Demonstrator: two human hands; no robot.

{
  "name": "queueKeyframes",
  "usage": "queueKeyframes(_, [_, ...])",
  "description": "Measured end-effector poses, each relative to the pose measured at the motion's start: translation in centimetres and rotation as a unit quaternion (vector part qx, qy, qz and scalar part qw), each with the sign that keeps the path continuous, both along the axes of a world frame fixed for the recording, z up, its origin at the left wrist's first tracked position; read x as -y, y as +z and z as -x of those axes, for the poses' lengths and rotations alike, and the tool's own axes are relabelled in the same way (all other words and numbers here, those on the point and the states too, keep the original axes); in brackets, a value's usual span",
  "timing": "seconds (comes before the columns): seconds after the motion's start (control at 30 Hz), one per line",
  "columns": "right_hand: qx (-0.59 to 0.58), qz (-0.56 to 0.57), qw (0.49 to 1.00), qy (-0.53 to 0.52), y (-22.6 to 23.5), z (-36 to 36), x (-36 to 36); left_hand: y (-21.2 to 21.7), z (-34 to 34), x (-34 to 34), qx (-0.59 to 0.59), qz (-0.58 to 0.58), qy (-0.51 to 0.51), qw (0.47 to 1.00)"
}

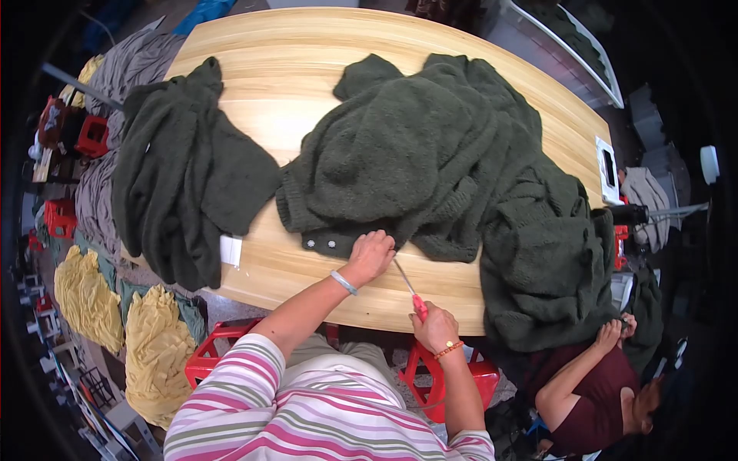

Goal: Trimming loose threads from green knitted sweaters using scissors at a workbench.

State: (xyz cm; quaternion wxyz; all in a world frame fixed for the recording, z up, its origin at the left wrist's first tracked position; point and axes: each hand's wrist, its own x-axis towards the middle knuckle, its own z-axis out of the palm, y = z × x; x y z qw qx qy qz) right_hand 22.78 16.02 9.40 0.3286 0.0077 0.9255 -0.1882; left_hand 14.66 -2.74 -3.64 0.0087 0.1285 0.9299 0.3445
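A dark green knitted garment (377, 154) lies bunched on the table before me, with two pale round buttons (321, 244) along its near edge. My left hand (371, 255) is closed on that edge, just right of the buttons. In my right hand (436, 326) is a tool with a red handle (420, 306) and a long thin metal shaft (404, 277); its exact kind is unclear. The shaft slants up and left to my left fingers, where its tip is hidden.
More green garments lie left (184, 169) and right (538, 238) on the wooden table (269, 46). A co-worker's hands (615, 329) hold dark green cloth at the lower right. Red stools (480, 376) stand by the near edge; yellow cloth piles (157, 346) lie at left.
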Motion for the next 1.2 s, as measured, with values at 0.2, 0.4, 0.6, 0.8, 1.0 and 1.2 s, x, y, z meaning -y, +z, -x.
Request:
queueKeyframes(0.2, [0.001, 0.029, 1.000, 0.000, -0.5, -0.9, -0.6, -0.1, -1.0, 0.0, -0.010, 0.034, -0.034, 0.999])
queueKeyframes(0.4, [0.001, 0.003, 1.000, -0.006, 0.4, -0.6, -0.1, -0.1, -1.3, 0.3, 0.017, -0.029, -0.018, 0.999])
queueKeyframes(0.6, [-0.003, -0.017, 1.000, -0.007, 0.3, -0.9, -0.3, -0.3, -1.7, 0.6, 0.045, -0.034, -0.015, 0.998])
queueKeyframes(0.8, [0.013, -0.014, 1.000, 0.024, 0.3, -2.4, -0.1, -0.5, -2.2, 0.2, 0.049, -0.025, 0.005, 0.998])
queueKeyframes(1.0, [0.024, 0.025, 0.998, 0.050, 1.5, -2.9, 0.4, -0.2, -4.0, 2.4, 0.128, -0.191, 0.029, 0.973])
queueKeyframes(1.2, [-0.014, 0.019, 1.000, 0.005, 0.7, -2.1, 0.4, 0.8, -6.0, 4.7, 0.211, -0.308, 0.085, 0.924])
